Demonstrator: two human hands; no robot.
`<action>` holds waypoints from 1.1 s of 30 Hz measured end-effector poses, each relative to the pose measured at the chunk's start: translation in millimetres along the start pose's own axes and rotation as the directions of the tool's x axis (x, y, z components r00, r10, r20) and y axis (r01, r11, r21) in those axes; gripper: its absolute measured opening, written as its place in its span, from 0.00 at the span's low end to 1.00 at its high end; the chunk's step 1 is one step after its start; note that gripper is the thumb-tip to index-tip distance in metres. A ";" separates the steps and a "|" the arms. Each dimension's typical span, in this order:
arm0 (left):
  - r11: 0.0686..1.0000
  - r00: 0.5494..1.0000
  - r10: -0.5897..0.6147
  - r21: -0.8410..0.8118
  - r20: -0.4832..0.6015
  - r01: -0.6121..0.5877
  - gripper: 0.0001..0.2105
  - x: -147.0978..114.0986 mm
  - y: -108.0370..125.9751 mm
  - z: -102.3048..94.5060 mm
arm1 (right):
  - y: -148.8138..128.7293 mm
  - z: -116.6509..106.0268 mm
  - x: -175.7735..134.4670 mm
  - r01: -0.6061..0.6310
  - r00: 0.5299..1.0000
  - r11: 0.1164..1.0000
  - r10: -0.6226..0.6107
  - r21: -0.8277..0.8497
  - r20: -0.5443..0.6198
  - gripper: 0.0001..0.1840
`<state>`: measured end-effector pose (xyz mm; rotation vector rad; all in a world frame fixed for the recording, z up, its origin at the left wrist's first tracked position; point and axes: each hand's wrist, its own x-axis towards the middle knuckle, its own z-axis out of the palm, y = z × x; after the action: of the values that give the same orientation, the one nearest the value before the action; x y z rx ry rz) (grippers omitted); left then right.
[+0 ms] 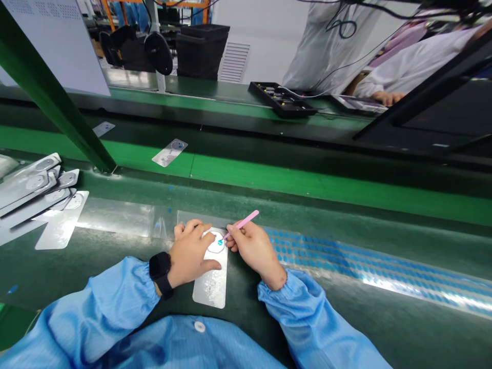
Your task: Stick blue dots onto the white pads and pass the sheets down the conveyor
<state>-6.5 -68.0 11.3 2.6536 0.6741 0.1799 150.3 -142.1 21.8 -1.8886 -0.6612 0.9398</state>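
A silvery rectangular plate [210, 287] with rounded corners lies flat before me, a white round-cornered patch outlined at its top. My left hand [191, 252] rests over the plate's left side with fingers spread, the fingertips touching near the outlined patch. Pinched in my right hand [253, 247] are pink tweezers [248, 219], their tip at a small blue round sticker [220, 242] on the patch. Whether the tweezers still grip the sticker is too small to tell. Right of my hand, a clear strip [346, 261] carries rows of blue round stickers.
Several similar plates [38, 189] are heaped at the left. Two more plates, one nearer [170, 152] and one farther [104, 128], lie on the green belt [246, 177]. A green post [57, 97] slants at left. Across the line are a black tray [282, 100] and another person's hand [388, 97].
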 end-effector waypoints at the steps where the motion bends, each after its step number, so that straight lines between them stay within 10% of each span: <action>1: 1.000 1.000 0.004 0.004 0.002 -0.004 0.25 -0.3 0.1 -0.5 | -0.1 0.0 -0.1 0.001 1.000 1.000 -0.001 0.000 0.001 0.07; 28: 0.997 0.999 0.035 0.061 0.035 -0.037 0.19 -3.1 1.8 -5.6 | -0.3 -4.3 -2.8 0.101 0.995 0.994 -0.100 -0.053 0.014 0.08; 33: 0.999 0.999 0.013 0.033 0.045 -0.014 0.20 -1.2 3.5 -5.0 | -2.2 -18.6 -12.7 0.416 0.885 0.849 -0.461 -0.324 -0.070 0.11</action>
<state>-7.1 -69.7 17.2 2.6865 0.6502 0.1137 158.2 -159.6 33.8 -1.9210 -1.1421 0.4143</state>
